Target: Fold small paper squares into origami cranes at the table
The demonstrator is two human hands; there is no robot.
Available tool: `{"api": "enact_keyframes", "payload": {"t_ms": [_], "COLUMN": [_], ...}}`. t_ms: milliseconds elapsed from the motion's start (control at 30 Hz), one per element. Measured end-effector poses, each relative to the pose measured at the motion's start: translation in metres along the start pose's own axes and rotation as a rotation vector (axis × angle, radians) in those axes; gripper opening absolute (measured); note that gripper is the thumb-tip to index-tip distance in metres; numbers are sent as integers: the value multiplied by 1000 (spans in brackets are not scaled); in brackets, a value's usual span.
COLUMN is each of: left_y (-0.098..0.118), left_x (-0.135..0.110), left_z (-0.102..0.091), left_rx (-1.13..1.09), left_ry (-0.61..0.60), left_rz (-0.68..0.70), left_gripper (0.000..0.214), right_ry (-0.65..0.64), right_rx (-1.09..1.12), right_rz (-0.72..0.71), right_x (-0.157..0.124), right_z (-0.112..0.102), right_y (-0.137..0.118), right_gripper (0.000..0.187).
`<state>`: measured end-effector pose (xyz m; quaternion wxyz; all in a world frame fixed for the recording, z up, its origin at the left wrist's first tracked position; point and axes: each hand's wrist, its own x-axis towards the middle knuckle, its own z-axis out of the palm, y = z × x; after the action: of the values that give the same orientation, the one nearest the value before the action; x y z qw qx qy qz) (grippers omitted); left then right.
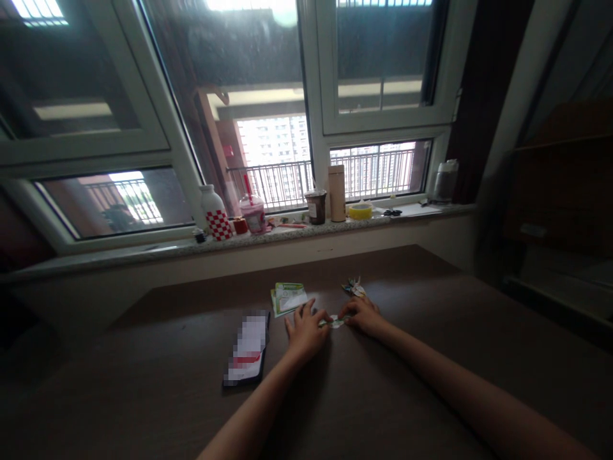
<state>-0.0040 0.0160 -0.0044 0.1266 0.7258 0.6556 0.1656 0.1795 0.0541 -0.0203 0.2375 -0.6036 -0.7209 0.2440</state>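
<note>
My left hand (307, 329) and my right hand (364, 315) meet over the brown table. Between their fingertips lies a small white-and-green piece of paper (337, 321), low against the tabletop. Each hand pinches one end of it, the left hand with its other fingers partly spread. Just beyond the right hand sits a little pile of crumpled, colourful scraps (354, 287), too small to make out. Green-and-white packets (288, 297) lie beyond the left hand. A phone (248, 348) with a blurred-out screen rests to the left of my left forearm.
On the granite windowsill (287, 234) beyond the table (158, 332) stand a checkered bottle (216, 214), a pink drink cup (253, 213), a dark drink cup (316, 207), a tan flask (336, 193), a yellow tape roll (360, 211) and a clear jar (446, 182).
</note>
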Motion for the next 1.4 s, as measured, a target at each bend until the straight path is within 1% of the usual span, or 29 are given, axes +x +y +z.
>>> {"api": "enact_keyframes", "payload": {"t_ms": [133,233,367,500,700,933,1067,1233,1400], "left_y": [2,5,8,10,10,9,8,5,2], "left_x": [-1,-2,-2,-1,1,3,3,1,-3], "left_z": [2,2,2,1,1,-2,-3,-4,-2], "left_rx": [-5,-1,5,0,-7,-8,-13,-4,26], "left_ry": [48,65,66,61,40,-15,-26,-32,-25], "left_rz": [-9,-11,-20,-20,-27,-53,-55,-38,19], "left_gripper": [18,19,19,18,16,19,20,23,29], "right_ry": [32,54,96,122,112,79,64,51,43], "right_rx": [20,16,-9,-24,-20,-19,-17,-22,-36], "right_rz": [-45,-72,-90,-74,42,76,78,52,8], "right_x": [-1,-3,-6,-7,-4,-1,0,2,1], "right_z": [3,4,5,6,10,10,9,8,7], "right_y": [3,3,0,-6,-12,-13,-11,-5,-2], "right_gripper": [20,13,15,15,13,18,23,26,28]}}
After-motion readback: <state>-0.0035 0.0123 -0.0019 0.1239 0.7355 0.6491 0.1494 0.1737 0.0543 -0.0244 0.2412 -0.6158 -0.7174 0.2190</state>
